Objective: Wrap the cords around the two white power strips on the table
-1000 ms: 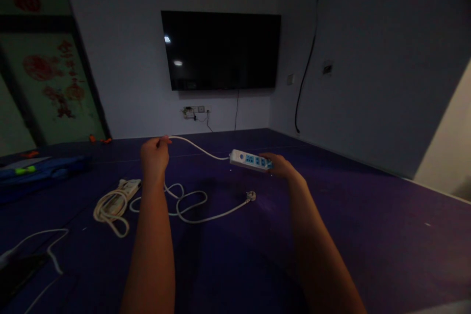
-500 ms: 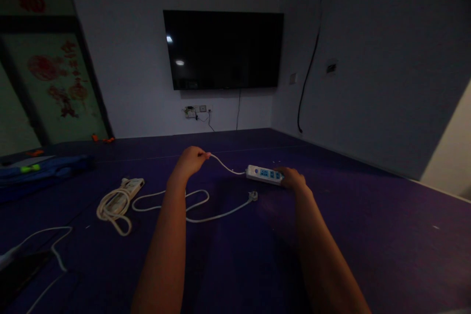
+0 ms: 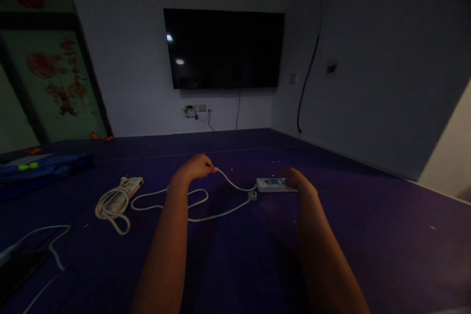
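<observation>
A white power strip [image 3: 271, 184] with blue sockets lies low on the purple floor mat [image 3: 368, 235], and my right hand [image 3: 300, 182] grips its right end. Its white cable [image 3: 235, 185] runs left to my left hand [image 3: 196, 167], which pinches it just above the mat. The rest of the cable loops across the mat, and its plug [image 3: 252, 195] lies just left of the strip.
A second power strip with its coiled cord [image 3: 116, 199] lies to the left. A blue bag [image 3: 44, 169] sits at far left, and another white cord [image 3: 44, 235] at bottom left. A dark TV [image 3: 223, 49] hangs on the far wall above a wall socket [image 3: 196, 109].
Both hands have come down toward the mat with the strip and cable. My left hand has shifted right, closer to the strip, so the cable between my hands now sags.
</observation>
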{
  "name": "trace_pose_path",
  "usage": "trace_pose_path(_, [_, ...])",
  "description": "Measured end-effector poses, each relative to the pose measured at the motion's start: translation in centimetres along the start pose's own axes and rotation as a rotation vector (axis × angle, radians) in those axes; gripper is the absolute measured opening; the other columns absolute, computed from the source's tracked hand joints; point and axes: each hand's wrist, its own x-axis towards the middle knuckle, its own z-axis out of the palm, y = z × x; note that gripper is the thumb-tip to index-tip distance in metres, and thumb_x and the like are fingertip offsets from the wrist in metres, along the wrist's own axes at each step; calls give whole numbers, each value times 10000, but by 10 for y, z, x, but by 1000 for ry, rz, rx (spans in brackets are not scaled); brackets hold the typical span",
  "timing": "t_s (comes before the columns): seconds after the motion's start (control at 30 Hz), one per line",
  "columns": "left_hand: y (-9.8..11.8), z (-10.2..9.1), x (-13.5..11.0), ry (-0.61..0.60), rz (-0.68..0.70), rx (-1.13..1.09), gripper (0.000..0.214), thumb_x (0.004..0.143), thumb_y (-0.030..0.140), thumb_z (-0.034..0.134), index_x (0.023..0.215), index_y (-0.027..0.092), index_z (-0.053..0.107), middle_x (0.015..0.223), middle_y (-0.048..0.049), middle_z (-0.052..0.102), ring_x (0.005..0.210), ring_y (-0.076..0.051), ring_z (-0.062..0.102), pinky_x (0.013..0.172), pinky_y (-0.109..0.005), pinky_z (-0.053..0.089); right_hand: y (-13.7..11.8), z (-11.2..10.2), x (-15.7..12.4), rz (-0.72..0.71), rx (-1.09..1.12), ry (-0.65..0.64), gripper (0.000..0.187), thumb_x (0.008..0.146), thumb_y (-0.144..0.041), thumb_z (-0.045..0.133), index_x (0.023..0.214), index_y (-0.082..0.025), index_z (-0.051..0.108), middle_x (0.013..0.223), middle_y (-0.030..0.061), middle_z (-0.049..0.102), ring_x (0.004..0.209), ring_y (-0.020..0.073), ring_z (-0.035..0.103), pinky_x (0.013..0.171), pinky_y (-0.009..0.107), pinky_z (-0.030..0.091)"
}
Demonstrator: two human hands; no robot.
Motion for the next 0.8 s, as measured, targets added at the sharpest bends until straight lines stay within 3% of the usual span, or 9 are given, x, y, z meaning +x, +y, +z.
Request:
trace_pose_path(0.2, [-6,-3,-2,-25,-23,-39,210,632,355,614,516,181,637,443,11,546,443,-108,448,468,-236,300,-54,-14,11,-219,160,-108,485,579,-136,688,1055,-232,690,1054,36,683,952,195,640,804,229,490])
trace_pose_path(0.3, [-9,-3,-2,-29,-74,-54,200,628,341,612,507,183,627,435,12,533,409,-97,411,445,-236,281,-86,-15,5,-348,314,-345,453,536,-153,753,983,-210,705,1026,33,691,932,183,643,771,214,498])
trace_pose_path(0.47, [-16,-4,-2,-49,-163,-58,181,612,349,610,528,191,635,419,15,519,396,-95,399,423,-229,273,-126,-4,-12,-318,174,-606,459,402,-157,834,841,-198,709,837,37,716,795,222,671,688,277,516])
trace_pose_path(0.6, [-24,-7,-2,-68,-224,-33,204,609,383,619,546,190,632,424,16,510,400,-94,393,427,-228,279,-133,4,-15,-267,9,-703,452,383,-152,850,808,-176,700,726,44,703,753,246,674,662,317,516])
trace_pose_path(0.8, [-26,-13,-4,-130,-320,49,263,627,409,648,609,148,624,486,18,508,451,-90,400,489,-243,313,-122,3,-9,-255,-18,-700,415,470,-79,791,869,-141,699,817,67,706,820,222,661,656,248,499])
